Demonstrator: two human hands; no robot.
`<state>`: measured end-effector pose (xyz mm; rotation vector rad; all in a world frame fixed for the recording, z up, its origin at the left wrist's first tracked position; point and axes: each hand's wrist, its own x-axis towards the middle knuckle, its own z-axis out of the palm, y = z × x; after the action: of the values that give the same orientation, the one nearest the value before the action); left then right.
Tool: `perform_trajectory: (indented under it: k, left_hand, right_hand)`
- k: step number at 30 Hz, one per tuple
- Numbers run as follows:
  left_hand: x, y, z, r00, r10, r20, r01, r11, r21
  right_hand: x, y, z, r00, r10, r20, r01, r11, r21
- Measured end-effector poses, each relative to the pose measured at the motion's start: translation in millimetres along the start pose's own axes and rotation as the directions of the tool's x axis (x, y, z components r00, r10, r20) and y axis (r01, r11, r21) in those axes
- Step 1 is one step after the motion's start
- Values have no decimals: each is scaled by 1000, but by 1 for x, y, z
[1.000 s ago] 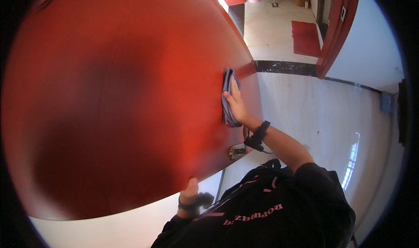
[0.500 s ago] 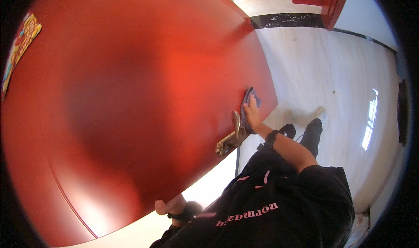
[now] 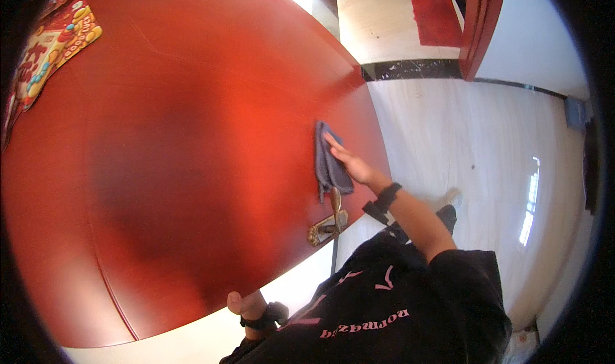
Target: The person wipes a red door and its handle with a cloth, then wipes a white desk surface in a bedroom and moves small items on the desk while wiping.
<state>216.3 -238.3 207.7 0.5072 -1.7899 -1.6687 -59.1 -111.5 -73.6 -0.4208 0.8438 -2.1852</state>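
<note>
Your right hand [image 3: 354,165] is the near one — the folded blue-grey cloth [image 3: 325,165] lies under its fingers and out to their left, against the big, smooth red door [image 3: 282,101]. Those fingers are straight and pinch nothing, with tips pointing up and left. Your left hand [image 3: 252,305] is well apart, at the door's bottom edge; its thumb shows, but I cannot tell what its other fingers do. The cloth is long and thin — it runs up and down, top leaning left, bottom end by the brassy metal handle [image 3: 336,204].
</note>
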Motion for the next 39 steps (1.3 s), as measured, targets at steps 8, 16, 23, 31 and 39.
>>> perform_trajectory:
  k: [8,16,23,31,39]
  left_hand:
    - [-12,17,52,989,-5,-151,78,871,485]
    - [-16,-1,22,999,-28,-39,38,957,286]
    - [-13,-16,13,996,0,93,-20,976,218]
    - [4,-35,16,981,40,188,-69,986,149]
    - [-3,-35,7,989,17,144,-37,990,133]
  right_hand:
    - [-107,203,-82,798,496,-343,-225,772,594]
    - [-95,153,-84,757,473,-451,-260,851,457]
    - [-8,-81,52,989,-17,-146,63,946,319]
    - [-83,-164,237,617,-562,551,787,449,-422]
    - [-37,-141,223,663,-573,481,723,325,-609]
